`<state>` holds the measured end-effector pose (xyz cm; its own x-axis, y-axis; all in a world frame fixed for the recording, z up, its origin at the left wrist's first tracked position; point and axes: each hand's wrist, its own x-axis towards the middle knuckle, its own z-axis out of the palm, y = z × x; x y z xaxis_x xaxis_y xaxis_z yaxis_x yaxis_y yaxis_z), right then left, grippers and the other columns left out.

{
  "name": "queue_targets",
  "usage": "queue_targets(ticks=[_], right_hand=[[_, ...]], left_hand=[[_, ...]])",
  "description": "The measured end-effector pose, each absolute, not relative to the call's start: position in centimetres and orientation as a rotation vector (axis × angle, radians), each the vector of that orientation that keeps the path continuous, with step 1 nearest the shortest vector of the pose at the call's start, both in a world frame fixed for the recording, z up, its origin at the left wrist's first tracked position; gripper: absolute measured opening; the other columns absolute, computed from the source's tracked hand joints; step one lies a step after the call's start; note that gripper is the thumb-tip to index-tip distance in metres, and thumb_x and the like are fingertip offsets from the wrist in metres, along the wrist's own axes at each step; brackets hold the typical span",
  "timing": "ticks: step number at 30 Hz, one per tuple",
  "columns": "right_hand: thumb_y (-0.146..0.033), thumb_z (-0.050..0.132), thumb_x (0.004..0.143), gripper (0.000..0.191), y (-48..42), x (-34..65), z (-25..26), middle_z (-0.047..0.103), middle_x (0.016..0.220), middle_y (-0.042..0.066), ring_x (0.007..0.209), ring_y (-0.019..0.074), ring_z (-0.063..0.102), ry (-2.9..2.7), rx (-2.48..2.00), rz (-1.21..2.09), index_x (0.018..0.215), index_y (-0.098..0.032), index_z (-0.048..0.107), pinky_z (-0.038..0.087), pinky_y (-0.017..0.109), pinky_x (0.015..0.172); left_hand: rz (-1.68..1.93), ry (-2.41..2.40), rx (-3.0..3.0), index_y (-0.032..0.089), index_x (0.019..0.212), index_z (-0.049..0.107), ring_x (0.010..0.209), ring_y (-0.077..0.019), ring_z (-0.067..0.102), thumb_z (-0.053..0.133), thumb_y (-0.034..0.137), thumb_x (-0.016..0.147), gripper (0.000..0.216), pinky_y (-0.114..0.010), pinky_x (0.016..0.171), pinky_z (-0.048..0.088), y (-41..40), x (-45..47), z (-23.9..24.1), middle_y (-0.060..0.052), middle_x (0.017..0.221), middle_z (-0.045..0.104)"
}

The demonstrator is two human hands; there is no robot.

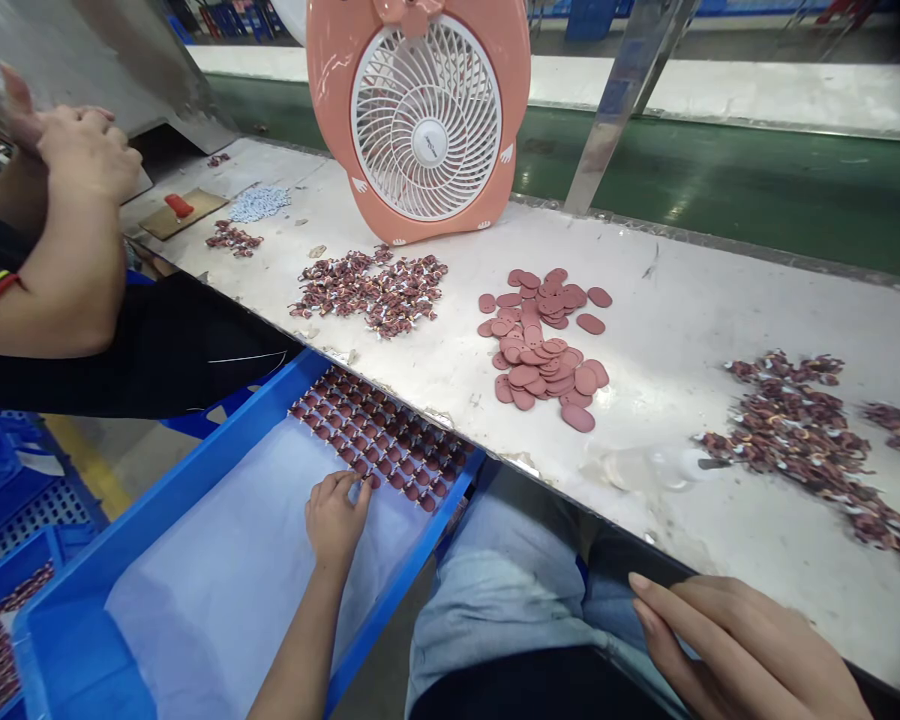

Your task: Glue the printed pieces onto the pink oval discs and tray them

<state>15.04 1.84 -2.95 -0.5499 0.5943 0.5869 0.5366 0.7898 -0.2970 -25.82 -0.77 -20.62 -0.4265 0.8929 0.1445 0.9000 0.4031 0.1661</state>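
My left hand (336, 515) is over the blue tray (184, 455), thumb and fingertips pinched on a small reddish-brown oval piece (373, 481) at the edge of the laid-out rows. Those rows of assembled brown pieces (390, 440) lie on a white sheet (217, 570) in the tray. Near the table's front edge, my right hand (742, 640) has its fingers stretched out and slightly curved, with nothing visible in them. A clear bottle with a dark narrow tip (671, 468) lies on the table beyond it. Loose flat brown ovals (532, 360) are heaped mid-table.
Heaps of small brown parts with white bits (802, 430) (375, 290) lie right and left on the table (682, 310). An orange fan (330, 110) stands at the back. At the left sits another person (82, 250), near pale blue bits (260, 202).
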Motion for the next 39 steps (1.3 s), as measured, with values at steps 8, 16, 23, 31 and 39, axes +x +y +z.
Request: queue_targets(ticks=[8,16,23,31,39], right_hand=[[-0.006,0.07,0.081,0.025,1.9,15.9,-2.8,0.066,0.08,0.005,0.068,0.0163,0.061,-2.158,-1.0,0.099,0.105,-0.015,0.066,0.048,0.031,0.064],[-0.045,0.067,0.086,0.056,3.8,15.2,-4.1,0.06,0.103,0.01,0.086,0.0254,0.059,-1.7,-1.548,0.184,0.131,-0.018,0.049,0.048,0.043,0.078],[-0.048,0.061,0.089,0.041,6.4,13.5,-4.0,0.06,0.107,0.012,0.1,0.0308,0.054,-1.93,-1.542,0.317,0.119,-0.02,0.055,0.045,0.045,0.082],[-0.037,0.06,0.093,0.033,5.2,14.7,-3.6,0.062,0.117,0.01,0.108,0.0266,0.059,-1.749,-1.421,0.478,0.12,-0.021,0.055,0.048,0.04,0.091],[-0.039,0.052,0.093,0.026,2.2,17.0,-4.6,0.063,0.089,0.006,0.075,0.0214,0.062,-1.47,-1.315,0.699,0.11,-0.019,0.053,0.052,0.033,0.064]], left_hand=[[-0.714,-2.426,-1.566,0.018,0.101,0.07,0.089,-0.0257,0.064,0.061,0.041,0.086,0.028,-0.041,0.084,0.049,-0.8,-25.2,-18.9,-0.009,0.096,0.069],[-1.218,-2.024,-1.554,0.019,0.106,0.068,0.098,-0.0254,0.06,0.067,0.022,0.083,0.024,-0.044,0.093,0.046,2.0,-18.8,-12.7,-0.01,0.101,0.065],[-1.19,-1.718,-2.085,0.027,0.115,0.066,0.106,-0.0257,0.06,0.072,0.029,0.08,0.035,-0.042,0.097,0.041,6.9,-10.2,-6.0,-0.008,0.113,0.068],[-0.781,-1.334,-2.813,0.022,0.134,0.054,0.122,-0.0263,0.056,0.056,0.045,0.091,0.049,-0.04,0.111,0.017,8.1,-6.8,-3.8,-0.008,0.135,0.064],[-1.303,-1.469,-2.978,0.035,0.101,0.074,0.082,-0.0179,0.065,0.062,0.013,0.086,0.029,-0.037,0.089,0.036,7.0,-6.4,-4.7,0.002,0.088,0.079]])
